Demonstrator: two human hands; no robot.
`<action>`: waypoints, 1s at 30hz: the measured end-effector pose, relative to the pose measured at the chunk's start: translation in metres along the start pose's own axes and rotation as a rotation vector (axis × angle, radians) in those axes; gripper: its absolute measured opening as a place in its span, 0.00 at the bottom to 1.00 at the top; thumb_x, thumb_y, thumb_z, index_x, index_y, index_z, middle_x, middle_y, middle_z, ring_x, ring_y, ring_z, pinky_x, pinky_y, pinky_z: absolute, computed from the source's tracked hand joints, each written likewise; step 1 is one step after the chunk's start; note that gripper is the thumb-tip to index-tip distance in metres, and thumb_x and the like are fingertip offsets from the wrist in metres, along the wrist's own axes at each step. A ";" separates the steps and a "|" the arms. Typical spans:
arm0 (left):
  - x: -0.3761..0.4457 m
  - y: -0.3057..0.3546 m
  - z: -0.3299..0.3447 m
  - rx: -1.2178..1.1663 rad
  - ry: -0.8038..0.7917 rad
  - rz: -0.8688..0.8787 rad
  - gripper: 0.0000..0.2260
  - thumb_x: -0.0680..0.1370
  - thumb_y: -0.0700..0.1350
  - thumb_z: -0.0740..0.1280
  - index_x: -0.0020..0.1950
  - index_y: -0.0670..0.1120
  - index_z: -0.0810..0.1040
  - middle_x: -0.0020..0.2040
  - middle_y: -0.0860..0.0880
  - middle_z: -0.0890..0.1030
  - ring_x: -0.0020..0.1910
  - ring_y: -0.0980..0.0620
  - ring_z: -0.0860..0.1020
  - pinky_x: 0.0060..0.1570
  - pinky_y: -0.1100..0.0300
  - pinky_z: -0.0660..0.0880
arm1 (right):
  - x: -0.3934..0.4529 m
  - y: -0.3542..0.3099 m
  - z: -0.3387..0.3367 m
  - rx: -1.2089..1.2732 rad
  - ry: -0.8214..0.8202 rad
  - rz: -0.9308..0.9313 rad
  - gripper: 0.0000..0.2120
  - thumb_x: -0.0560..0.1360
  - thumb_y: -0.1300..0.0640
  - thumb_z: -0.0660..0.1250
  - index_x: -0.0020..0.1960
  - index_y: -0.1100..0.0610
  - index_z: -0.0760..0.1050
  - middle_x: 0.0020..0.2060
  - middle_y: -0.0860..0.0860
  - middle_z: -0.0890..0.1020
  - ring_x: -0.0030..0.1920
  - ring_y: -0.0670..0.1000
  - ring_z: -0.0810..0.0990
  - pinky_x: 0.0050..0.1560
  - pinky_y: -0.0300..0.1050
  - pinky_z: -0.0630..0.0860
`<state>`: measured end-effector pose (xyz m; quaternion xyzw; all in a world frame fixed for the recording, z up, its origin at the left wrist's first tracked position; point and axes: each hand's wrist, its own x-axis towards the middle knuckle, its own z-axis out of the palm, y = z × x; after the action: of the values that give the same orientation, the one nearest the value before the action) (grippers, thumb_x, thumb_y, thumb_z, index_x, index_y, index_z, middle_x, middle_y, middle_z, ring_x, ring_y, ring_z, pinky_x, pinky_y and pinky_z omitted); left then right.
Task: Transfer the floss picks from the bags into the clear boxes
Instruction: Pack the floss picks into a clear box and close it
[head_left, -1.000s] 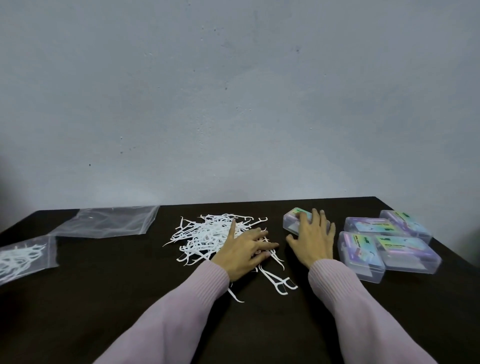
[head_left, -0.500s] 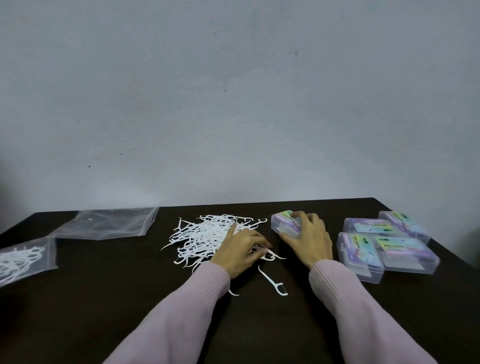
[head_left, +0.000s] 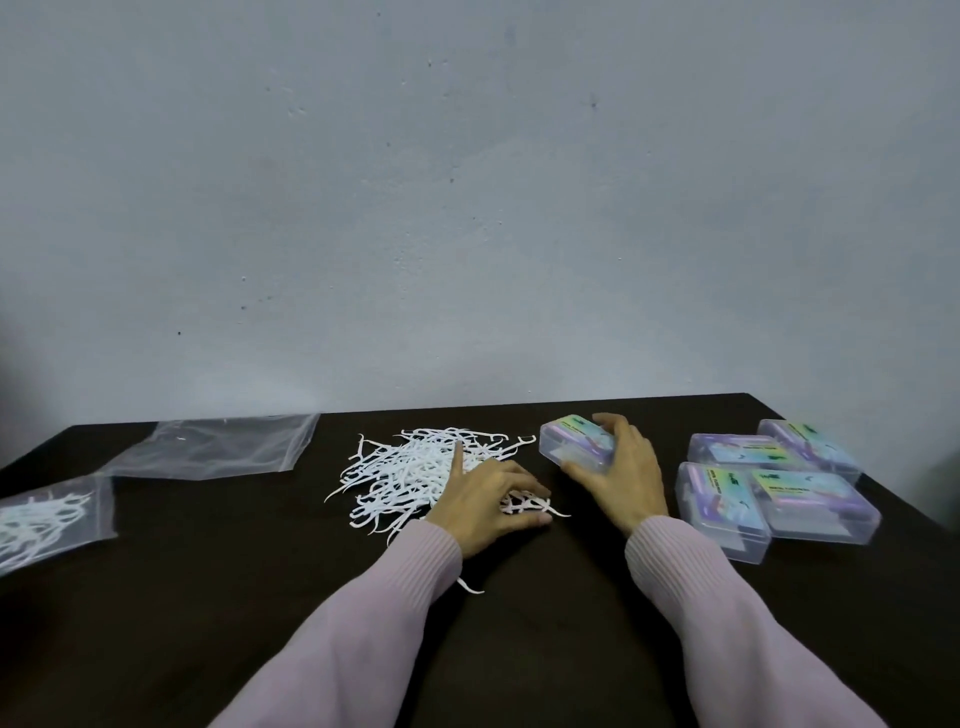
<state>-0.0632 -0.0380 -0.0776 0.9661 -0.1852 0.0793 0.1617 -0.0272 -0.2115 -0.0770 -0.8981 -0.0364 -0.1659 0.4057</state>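
left hand (head_left: 488, 501): fingers curled, gathering floss picks (head_left: 415, 475) at frame centre | right hand (head_left: 621, 475): grips clear box (head_left: 574, 447) just right of pile, nearer it, long axis running lower-right

Filled bag (head_left: 44, 519) cut by left edge; box labels (head_left: 748, 451) blurred, unreadable.

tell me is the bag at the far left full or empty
Not empty: white floss picks show through the clear bag at the left edge. The bag runs out of frame, so how full it is cannot be told.
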 end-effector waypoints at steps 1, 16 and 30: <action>0.000 0.000 0.000 0.037 0.032 -0.011 0.15 0.76 0.59 0.63 0.61 0.56 0.77 0.62 0.57 0.75 0.65 0.58 0.68 0.69 0.42 0.32 | 0.000 0.000 0.000 0.027 0.009 -0.017 0.30 0.66 0.51 0.76 0.63 0.52 0.67 0.61 0.51 0.73 0.60 0.50 0.70 0.62 0.47 0.71; 0.002 -0.003 -0.003 0.171 0.648 0.211 0.19 0.72 0.51 0.63 0.61 0.48 0.78 0.55 0.51 0.81 0.52 0.55 0.80 0.72 0.40 0.47 | -0.006 -0.007 0.002 0.288 -0.014 -0.308 0.35 0.61 0.52 0.79 0.62 0.49 0.64 0.56 0.44 0.72 0.55 0.43 0.74 0.54 0.30 0.74; 0.001 0.007 -0.006 0.207 0.812 0.325 0.13 0.72 0.45 0.65 0.53 0.42 0.82 0.39 0.48 0.85 0.34 0.54 0.82 0.70 0.46 0.57 | -0.012 -0.013 0.002 0.243 0.018 -0.420 0.33 0.60 0.40 0.68 0.62 0.44 0.60 0.56 0.44 0.69 0.56 0.43 0.69 0.48 0.21 0.64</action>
<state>-0.0652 -0.0423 -0.0701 0.8262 -0.2471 0.4944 0.1092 -0.0407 -0.2006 -0.0725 -0.8139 -0.2384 -0.2488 0.4678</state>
